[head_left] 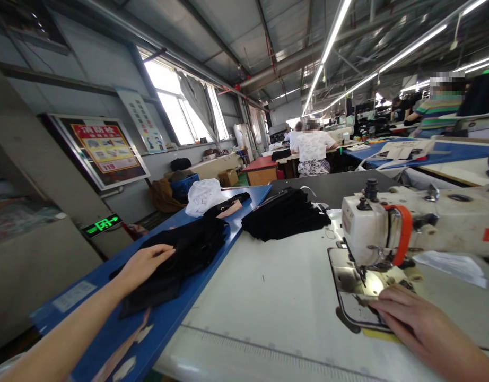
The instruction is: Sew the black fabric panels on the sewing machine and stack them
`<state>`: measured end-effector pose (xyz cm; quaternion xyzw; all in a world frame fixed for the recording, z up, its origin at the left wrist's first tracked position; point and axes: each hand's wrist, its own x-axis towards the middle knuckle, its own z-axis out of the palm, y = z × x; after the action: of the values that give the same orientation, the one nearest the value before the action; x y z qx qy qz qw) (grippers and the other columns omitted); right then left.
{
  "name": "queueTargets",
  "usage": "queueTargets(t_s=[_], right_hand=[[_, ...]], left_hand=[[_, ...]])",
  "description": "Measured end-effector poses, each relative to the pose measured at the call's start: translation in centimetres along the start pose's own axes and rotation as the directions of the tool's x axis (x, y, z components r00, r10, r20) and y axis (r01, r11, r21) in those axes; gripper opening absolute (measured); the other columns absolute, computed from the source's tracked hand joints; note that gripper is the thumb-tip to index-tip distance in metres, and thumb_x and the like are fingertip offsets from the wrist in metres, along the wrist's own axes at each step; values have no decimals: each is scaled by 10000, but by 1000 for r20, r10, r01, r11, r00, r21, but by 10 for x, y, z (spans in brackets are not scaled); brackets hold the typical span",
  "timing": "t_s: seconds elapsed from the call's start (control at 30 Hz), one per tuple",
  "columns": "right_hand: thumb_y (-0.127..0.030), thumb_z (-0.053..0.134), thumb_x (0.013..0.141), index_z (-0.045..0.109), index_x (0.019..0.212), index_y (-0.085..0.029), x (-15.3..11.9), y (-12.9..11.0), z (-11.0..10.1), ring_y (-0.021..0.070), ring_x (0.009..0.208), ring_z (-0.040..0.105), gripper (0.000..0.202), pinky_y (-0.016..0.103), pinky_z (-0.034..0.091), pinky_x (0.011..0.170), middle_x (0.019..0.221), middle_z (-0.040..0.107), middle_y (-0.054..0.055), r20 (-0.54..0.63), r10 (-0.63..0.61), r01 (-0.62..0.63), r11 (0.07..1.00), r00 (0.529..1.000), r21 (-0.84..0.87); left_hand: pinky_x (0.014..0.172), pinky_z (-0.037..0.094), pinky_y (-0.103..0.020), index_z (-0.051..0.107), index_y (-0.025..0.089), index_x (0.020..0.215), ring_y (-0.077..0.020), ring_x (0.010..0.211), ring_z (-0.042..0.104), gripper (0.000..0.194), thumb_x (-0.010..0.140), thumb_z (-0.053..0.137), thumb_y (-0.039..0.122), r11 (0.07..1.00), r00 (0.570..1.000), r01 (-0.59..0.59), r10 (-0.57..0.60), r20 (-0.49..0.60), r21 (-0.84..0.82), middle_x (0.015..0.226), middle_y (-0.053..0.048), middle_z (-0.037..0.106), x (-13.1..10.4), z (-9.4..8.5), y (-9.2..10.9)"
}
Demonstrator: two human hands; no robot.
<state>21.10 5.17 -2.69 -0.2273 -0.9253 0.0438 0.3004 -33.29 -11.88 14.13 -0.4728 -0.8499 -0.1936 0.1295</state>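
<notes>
My left hand (149,262) reaches out over a pile of black garments (197,239) on the blue table. Its thumb and fingers are pinched on the black cloth at the top of the pile. My right hand (405,315) rests at the metal plate of a white sewing machine (366,225), close to the lit needle area. Those fingers are pressed together, and a small dark scrap shows at their tips, too little to name. Between the hands, a fanned stack of black fabric pieces (286,212) lies at the back of the white machine table (264,297).
The blue table (192,313) adjoins the machine table on the left. A white plastic bag (204,196) sits behind the garments. A printed ruler (268,353) runs along the near edge. Co-workers sit farther off, one in a white patterned top (313,146).
</notes>
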Motion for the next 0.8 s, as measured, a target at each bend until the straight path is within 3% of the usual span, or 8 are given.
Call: queueTargets(t_s=[0.1, 0.2, 0.37, 0.47, 0.57, 0.6, 0.7, 0.8], right_hand=[[-296, 469, 956, 694, 1053, -271, -1, 1, 1, 190, 897, 667, 247, 272, 563, 773, 993, 693, 51, 10, 7, -7, 1000, 1000, 0], [-283, 467, 956, 689, 1062, -276, 0, 1, 1, 190, 907, 662, 246, 278, 559, 783, 1001, 688, 48, 22, 15, -15, 1000, 1000, 7], [-248, 469, 952, 693, 1052, -265, 4, -4, -2, 186, 882, 644, 245, 286, 545, 769, 969, 677, 53, 22, 37, -38, 998, 999, 42], [-188, 445, 949, 693, 1030, -238, 7, -8, -7, 185, 872, 619, 265, 298, 522, 770, 933, 662, 62, 55, 62, -66, 996, 997, 65], [-154, 420, 950, 698, 968, -202, 11, -12, -11, 192, 857, 591, 282, 310, 494, 770, 876, 647, 73, 76, 85, -90, 994, 993, 61], [-149, 420, 949, 698, 947, -195, 13, -13, -13, 192, 855, 582, 283, 309, 485, 772, 864, 642, 74, 82, 93, -98, 994, 992, 57], [-156, 441, 941, 693, 886, -182, 16, -13, -15, 195, 848, 563, 259, 312, 463, 777, 832, 633, 70, 79, 104, -106, 994, 991, 31], [-138, 468, 919, 684, 848, -176, 17, -11, -15, 192, 827, 550, 230, 305, 450, 767, 813, 631, 64, 74, 115, -114, 993, 991, -12]], left_hand=[[680, 540, -406, 691, 200, 852, -313, 770, 694, 528, 826, 350, 602, 994, 971, 107, -103, -214, 5, 757, -90, 738, 0, -13, 7], [832, 484, -523, 578, 186, 1156, -370, 1034, 630, 519, 932, 213, 478, 985, 874, 170, -147, -464, 8, 1023, -128, 710, 0, -31, 25], [882, 477, -480, 582, 203, 1202, -324, 1013, 649, 469, 952, 284, 464, 974, 866, -136, 207, -455, 184, 1121, -98, 682, -16, -34, 72], [867, 511, -373, 661, 228, 1068, -245, 919, 685, 359, 928, 410, 442, 855, 818, -479, 517, -251, 201, 1027, -38, 728, -46, 5, 109], [748, 545, -306, 642, 201, 1056, -192, 839, 686, 314, 959, 343, 205, 498, 498, -863, 867, -24, 84, 968, -47, 733, -92, 62, 158], [668, 545, -288, 637, 195, 1000, -180, 766, 676, 313, 947, 332, 142, 431, 432, -902, 902, 29, 29, 897, -45, 724, -108, 80, 175], [556, 518, -270, 592, 191, 834, -178, 660, 626, 244, 887, 396, 57, 374, 367, -926, 924, 108, -49, 748, -33, 662, -146, 117, 224], [607, 545, -296, 584, 190, 851, -193, 694, 623, 237, 869, 407, 33, 332, 331, -939, 943, 21, -91, 754, -41, 649, -158, 134, 254]])
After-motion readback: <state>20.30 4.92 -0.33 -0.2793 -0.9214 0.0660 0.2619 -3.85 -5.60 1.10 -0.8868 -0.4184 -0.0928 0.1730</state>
